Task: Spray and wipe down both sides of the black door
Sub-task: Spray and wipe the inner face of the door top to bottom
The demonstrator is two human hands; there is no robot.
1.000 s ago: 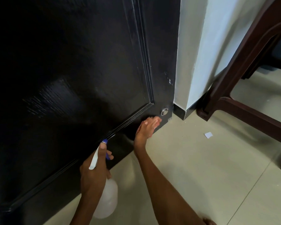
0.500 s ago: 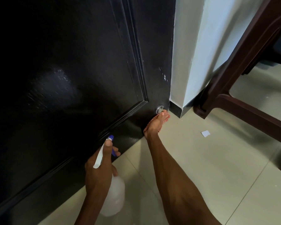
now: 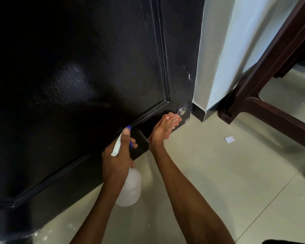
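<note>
Door fills the left of my view, black and shiny. My left hand grips the spray bottle, its nozzle aimed at the bottom rail. Just right of it, my right hand presses the checked cloth flat on that rail, fingers straight. The unwiped strip runs left along the floor, so I think the right hand should sweep left.

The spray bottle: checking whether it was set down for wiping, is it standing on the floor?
No, the left hand holds the spray bottle off the floor beside the black door.
</note>
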